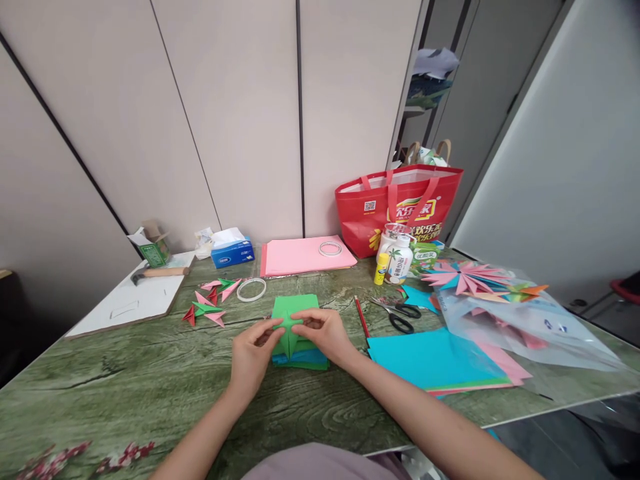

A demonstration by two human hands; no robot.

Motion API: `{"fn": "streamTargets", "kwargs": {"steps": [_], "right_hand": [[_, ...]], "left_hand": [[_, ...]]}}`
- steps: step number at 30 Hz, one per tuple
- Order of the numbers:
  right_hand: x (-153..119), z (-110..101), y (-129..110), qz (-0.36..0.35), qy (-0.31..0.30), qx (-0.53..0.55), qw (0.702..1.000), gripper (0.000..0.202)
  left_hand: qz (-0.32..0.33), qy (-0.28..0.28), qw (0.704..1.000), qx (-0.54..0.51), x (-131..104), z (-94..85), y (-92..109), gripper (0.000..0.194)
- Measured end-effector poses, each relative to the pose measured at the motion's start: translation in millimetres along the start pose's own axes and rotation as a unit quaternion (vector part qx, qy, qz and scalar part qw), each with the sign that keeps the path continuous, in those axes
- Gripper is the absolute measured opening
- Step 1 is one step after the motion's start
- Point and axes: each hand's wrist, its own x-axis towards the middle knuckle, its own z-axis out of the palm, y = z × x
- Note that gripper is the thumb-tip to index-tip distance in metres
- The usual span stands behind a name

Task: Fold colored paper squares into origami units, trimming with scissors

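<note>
Between my two hands is a small folded piece of green paper (289,340), narrowing to a point toward me. My left hand (255,350) pinches its left side between thumb and fingers. On the right side, my right hand (323,331) grips it the same way. Beneath and behind it lies a stack of green and blue paper (296,305) on the table. Several small folded paper pieces (207,305) in green, pink and red lie to the left, beside a roll of tape (251,290). A red pencil (361,317) lies right of my right hand.
Black-handled scissors (401,317), blue paper sheets (430,357) and a plastic bag with paper stars (530,327) are at right. Behind stand a glue stick (381,269), white bottle (400,260) and red bag (363,213). Pink paper (300,257), tissues (233,253) and a hammer (163,271) sit further back.
</note>
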Motion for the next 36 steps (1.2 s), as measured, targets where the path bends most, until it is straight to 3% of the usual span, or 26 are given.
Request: {"fn": "streamTargets", "kwargs": {"steps": [5, 26, 36], "right_hand": [[-0.5, -1.6, -0.8, -0.056, -0.003, -0.054, 0.997, 0.021], [-4.6, -0.5, -9.8, -0.148, -0.008, -0.182, 0.972, 0.008], [-6.1, -1.7, -12.1, -0.171, -0.046, -0.237, 0.955, 0.010]], "left_hand": [[0.059, -0.016, 0.996, 0.058, -1.5, -2.7, -1.7, 0.020], [0.046, -0.035, 0.996, 0.065, -1.7, -1.4, 1.5, 0.014], [0.027, -0.062, 0.995, 0.072, -1.7, -4.2, -4.2, 0.015]]}}
